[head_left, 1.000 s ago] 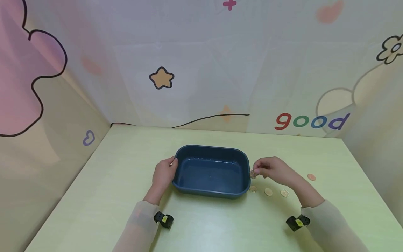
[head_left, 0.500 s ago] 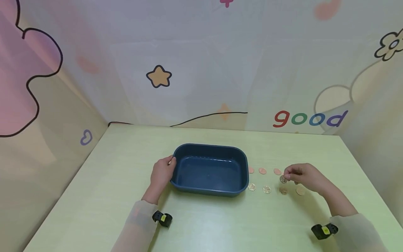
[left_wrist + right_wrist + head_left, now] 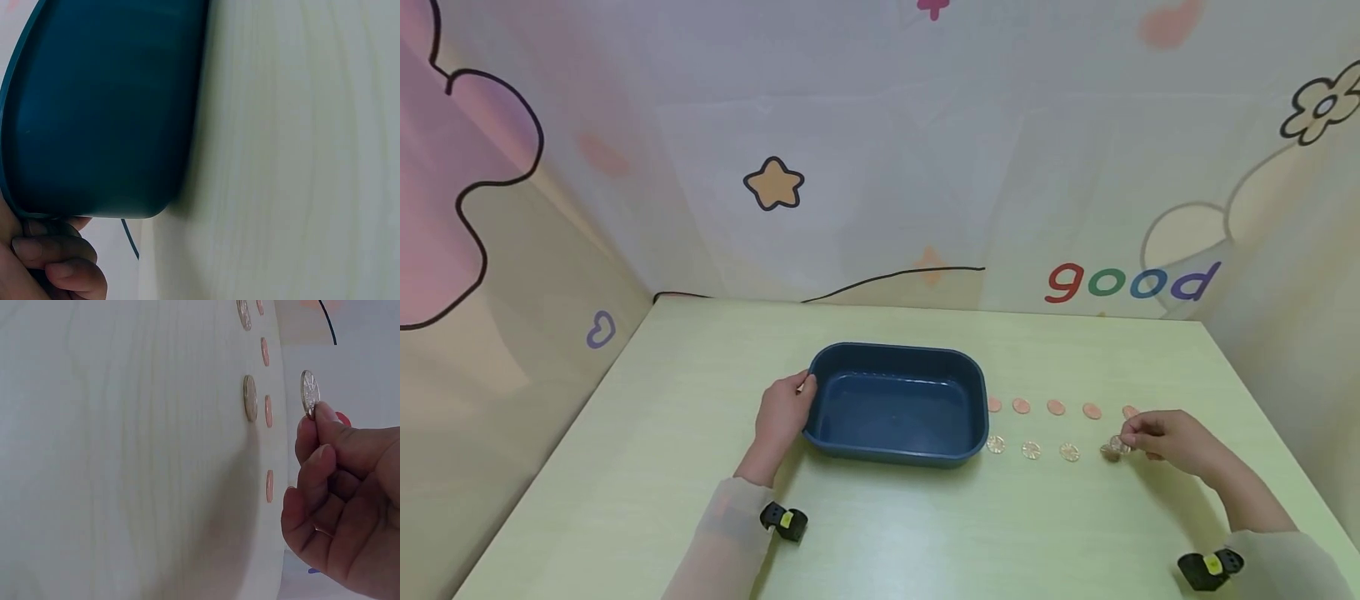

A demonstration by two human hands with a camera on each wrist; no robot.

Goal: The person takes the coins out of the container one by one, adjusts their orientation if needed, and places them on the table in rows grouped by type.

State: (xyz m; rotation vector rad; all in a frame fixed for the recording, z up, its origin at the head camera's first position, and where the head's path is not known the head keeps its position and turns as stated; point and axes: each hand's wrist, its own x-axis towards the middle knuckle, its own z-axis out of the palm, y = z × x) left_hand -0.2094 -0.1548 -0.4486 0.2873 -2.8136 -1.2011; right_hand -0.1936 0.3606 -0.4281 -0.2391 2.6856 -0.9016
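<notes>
My left hand [image 3: 781,414] grips the left end of a dark blue plastic basin [image 3: 897,460]; in the left wrist view its fingers [image 3: 81,275] curl at the basin's end wall [image 3: 103,125]. The basin stands upright on the table and its inside is bare. Over to the right, my right hand [image 3: 1176,442] pinches a silvery coin [image 3: 310,394] between thumb and forefinger, held up off the table. Just beneath it lies a gold-toned coin [image 3: 250,399]. The other fingers of that hand are bent and hold nothing.
Right of the basin, copper-coloured coins [image 3: 1056,407] form a back row. Pale gold coins [image 3: 1069,452] lie in a front row, the nearest close to the basin's wall. A printed cloth [image 3: 880,167] hangs along the table's far edge.
My right hand has moved rightward from the basin's right side, past the front row of coins, still pinching a coin. The left hand keeps its hold on the basin, which stays put.
</notes>
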